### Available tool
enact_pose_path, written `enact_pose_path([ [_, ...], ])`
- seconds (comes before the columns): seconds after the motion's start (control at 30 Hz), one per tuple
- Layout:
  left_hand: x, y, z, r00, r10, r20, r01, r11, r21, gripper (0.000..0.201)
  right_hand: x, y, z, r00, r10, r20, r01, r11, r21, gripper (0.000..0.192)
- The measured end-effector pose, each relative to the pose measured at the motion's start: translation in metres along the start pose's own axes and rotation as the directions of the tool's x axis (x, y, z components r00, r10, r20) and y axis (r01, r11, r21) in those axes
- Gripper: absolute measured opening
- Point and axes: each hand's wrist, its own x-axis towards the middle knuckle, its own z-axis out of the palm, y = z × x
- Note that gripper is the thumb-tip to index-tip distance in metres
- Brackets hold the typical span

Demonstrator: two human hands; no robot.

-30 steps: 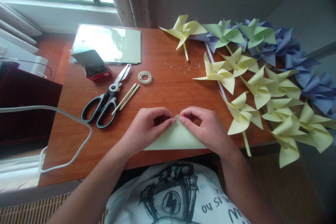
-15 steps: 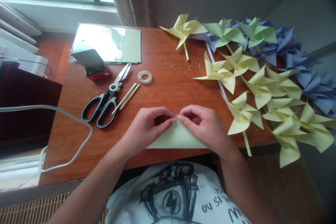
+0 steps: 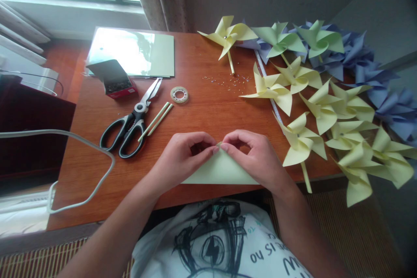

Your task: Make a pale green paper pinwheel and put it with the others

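Observation:
A pale green sheet of paper (image 3: 223, 169), folded into a triangle, lies at the table's front edge with its long side toward me. My left hand (image 3: 190, 154) pinches the top corner from the left, thumb over the paper. From the right, my right hand (image 3: 249, 152) pinches the same corner, its fingertips almost touching the left ones. The palms and wrists cover the triangle's side corners. Left of my hands lie two thin paper sticks (image 3: 159, 120) and scissors (image 3: 135, 124) with black handles, blades partly apart.
Finished yellow pinwheels (image 3: 299, 139), green pinwheels (image 3: 319, 39) and purple pinwheels (image 3: 395, 108) crowd the right side. A tape roll (image 3: 179, 94), an open red box (image 3: 120, 89) and a shiny paper pack (image 3: 163, 54) sit at the back left. A white cable (image 3: 97, 150) crosses the left edge.
Both hands keep their pinch on the paper's corner, which has not visibly moved. The view has shifted very slightly.

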Motion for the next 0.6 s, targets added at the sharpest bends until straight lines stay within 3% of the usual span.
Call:
enact_pose_path([
  [0.17,0.000,-0.003,0.000,0.999,0.053,-0.006,-0.052,0.994,0.097,0.016,0.002,-0.001,-0.004,0.997,-0.065,0.042,0.069,0.994,-0.090,0.008],
  [0.33,0.003,-0.008,0.004,0.981,0.173,-0.092,-0.120,0.902,0.415,0.013,0.013,0.002,-0.005,0.980,-0.181,0.088,0.198,0.946,-0.257,0.008],
  [0.47,0.000,0.000,0.013,0.909,0.354,-0.218,-0.113,0.714,0.691,0.025,0.030,0.012,0.002,0.979,-0.205,0.013,0.200,0.934,-0.297,0.010],
  [0.53,-0.007,0.009,0.021,0.877,0.445,-0.181,-0.119,0.566,0.816,0.030,0.040,0.018,0.006,0.977,-0.210,-0.024,0.191,0.925,-0.329,0.010],
  [0.6,-0.016,0.018,0.031,0.868,0.488,-0.094,-0.171,0.471,0.865,0.027,0.048,0.023,0.008,0.976,-0.213,-0.039,0.184,0.913,-0.365,0.010],
])
